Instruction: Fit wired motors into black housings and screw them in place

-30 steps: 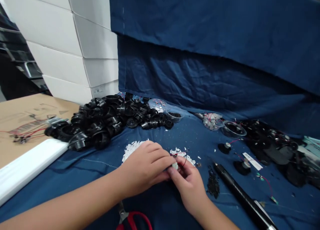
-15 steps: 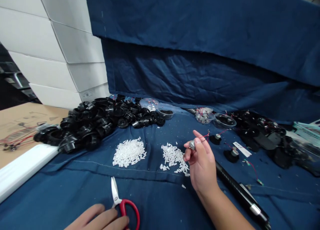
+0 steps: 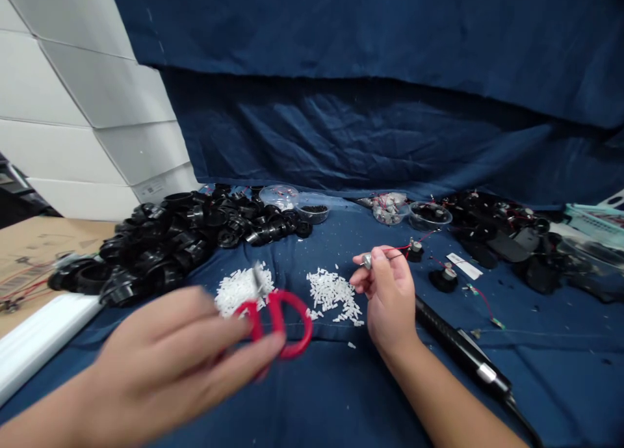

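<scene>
My left hand, blurred by motion, is shut on a pair of red-handled scissors above the blue cloth. The blades point up beside a pile of white plastic bits. My right hand is raised in the middle of the cloth. Its thumb and fingers pinch a small silver part with thin wires. A second white pile lies just left of that hand, and a black corded pen-shaped tool lies to its right.
A heap of black plastic rings lies at the back left, with clear plastic cups behind the piles. Black wired discs and dark parts lie to the right. Cardboard and white boxes stand at the left.
My left hand has lifted the scissors off the cloth and raised them over the left white pile. My right hand still holds the silver part. The view has turned slightly left.
</scene>
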`<act>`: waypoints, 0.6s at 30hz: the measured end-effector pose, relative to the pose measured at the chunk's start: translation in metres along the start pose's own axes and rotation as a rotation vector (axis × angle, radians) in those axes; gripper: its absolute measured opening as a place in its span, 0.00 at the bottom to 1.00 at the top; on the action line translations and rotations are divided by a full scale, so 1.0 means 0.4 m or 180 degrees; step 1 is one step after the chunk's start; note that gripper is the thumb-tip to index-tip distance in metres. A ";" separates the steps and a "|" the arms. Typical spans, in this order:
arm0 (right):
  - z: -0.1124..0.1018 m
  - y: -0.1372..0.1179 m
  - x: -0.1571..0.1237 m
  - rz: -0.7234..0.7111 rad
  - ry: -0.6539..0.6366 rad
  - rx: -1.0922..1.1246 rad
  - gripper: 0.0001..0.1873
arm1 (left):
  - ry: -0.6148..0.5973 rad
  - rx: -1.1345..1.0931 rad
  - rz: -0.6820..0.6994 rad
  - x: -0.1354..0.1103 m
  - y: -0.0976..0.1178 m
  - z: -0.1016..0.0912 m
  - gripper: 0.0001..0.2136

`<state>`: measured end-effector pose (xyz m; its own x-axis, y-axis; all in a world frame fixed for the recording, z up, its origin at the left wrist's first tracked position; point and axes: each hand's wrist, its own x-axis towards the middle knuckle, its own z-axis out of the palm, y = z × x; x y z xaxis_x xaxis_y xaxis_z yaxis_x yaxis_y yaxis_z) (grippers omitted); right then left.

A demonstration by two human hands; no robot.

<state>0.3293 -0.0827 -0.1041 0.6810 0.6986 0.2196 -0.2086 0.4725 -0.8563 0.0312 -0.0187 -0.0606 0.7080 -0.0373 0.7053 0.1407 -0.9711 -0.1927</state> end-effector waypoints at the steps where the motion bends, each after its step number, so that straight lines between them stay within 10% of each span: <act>1: -0.003 0.002 0.007 -0.0040 0.0036 -0.0021 0.21 | 0.0072 0.0309 0.0045 0.060 -0.033 0.029 0.25; 6: -0.026 0.013 0.056 -0.0301 0.0333 -0.0072 0.23 | -0.0800 0.0459 0.0052 0.287 -0.133 0.274 0.12; 11: -0.036 0.018 0.079 -0.0365 0.0413 -0.0131 0.25 | -0.1593 0.0143 -0.0246 0.335 -0.122 0.505 0.12; 14: -0.030 0.018 0.076 -0.0309 0.0324 -0.0111 0.25 | -0.1767 -0.0146 -0.0484 0.330 -0.112 0.537 0.15; 18: -0.016 0.013 0.056 -0.0150 0.0141 -0.0019 0.25 | -0.1677 -0.0457 -0.0595 0.281 -0.132 0.421 0.14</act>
<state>0.3481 -0.0680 -0.1066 0.7204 0.6511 0.2390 -0.1714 0.5010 -0.8483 0.2197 0.0679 -0.0861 0.9344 0.2245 0.2765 0.2271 -0.9736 0.0231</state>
